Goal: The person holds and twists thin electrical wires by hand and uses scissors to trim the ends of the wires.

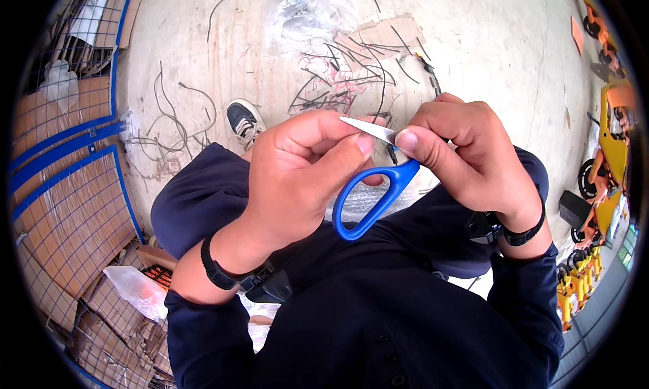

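Observation:
A pair of scissors (pixel 397 179) with a blue handle is held before me above my lap, its pale blade (pixel 366 127) pointing left. My right hand (pixel 466 155) is closed on it, thumb pressed at the base of the blade. My left hand (pixel 304 166) is closed in a pinch beside the blade, thumb and forefinger close to the metal. A thin black cable (pixel 384 95) runs down to these fingertips, and a dark end piece (pixel 392 153) shows just beneath the blade. The fingers partly hide where the cable is gripped.
Black cable scraps (pixel 318 84) and pinkish strands litter the floor ahead, near a cardboard piece (pixel 392 34) and clear plastic (pixel 307 13). Longer wires (pixel 169 111) lie left. A blue mesh cage (pixel 64 159) with cardboard stands at left. Yellow and orange wheeled equipment (pixel 612 132) lines the right.

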A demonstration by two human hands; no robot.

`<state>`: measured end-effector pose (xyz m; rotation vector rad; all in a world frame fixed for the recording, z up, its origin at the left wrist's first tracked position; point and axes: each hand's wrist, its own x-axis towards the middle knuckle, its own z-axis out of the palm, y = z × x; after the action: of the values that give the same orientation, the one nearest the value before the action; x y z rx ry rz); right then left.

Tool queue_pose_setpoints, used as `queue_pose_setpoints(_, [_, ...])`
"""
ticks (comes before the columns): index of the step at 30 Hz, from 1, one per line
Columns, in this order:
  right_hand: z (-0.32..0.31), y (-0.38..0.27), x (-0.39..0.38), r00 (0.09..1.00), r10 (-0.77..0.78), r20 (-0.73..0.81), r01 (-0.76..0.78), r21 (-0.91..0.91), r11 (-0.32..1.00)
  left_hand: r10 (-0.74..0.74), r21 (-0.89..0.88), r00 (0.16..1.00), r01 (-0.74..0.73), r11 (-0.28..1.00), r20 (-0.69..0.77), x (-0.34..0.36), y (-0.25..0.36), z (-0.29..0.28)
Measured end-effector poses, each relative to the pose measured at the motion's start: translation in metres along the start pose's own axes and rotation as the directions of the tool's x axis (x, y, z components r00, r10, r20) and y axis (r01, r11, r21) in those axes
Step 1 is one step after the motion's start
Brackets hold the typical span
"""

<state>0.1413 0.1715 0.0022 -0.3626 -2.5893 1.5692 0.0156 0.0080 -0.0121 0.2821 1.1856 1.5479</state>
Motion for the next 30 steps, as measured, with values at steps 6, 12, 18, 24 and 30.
queue_pose_setpoints(6, [0.001, 0.003, -0.001, 0.999, -0.029, -0.044, 0.028, -0.01, 1.0, 0.018, -0.018, 0.999, -0.018, 1.0, 0.026, 0.0, 0.0, -0.002])
queue_pose_setpoints(12, [-0.002, 0.005, 0.0, 0.998, 0.032, -0.061, -0.033, -0.014, 0.999, 0.062, 0.058, 0.997, -0.059, 0.997, -0.054, 0.0, -0.003, 0.001])
queue_pose_setpoints(18, [-0.023, 0.004, 0.0, 0.929, 0.357, -0.095, -0.334, 0.197, 0.922, 0.132, 0.149, 0.991, -0.128, 0.981, -0.021, -0.007, 0.007, 0.002])
queue_pose_setpoints(24, [-0.002, 0.0, -0.003, 0.991, -0.137, 0.005, 0.137, -0.082, 0.987, 0.155, 0.212, 0.988, -0.154, 0.965, 0.012, -0.004, 0.004, -0.002])
queue_pose_setpoints(30, [0.002, -0.004, 0.0, 0.987, -0.162, -0.004, 0.16, -0.128, 0.979, 0.08, 0.072, 0.997, -0.079, 0.994, -0.019, -0.007, 0.003, 0.001])
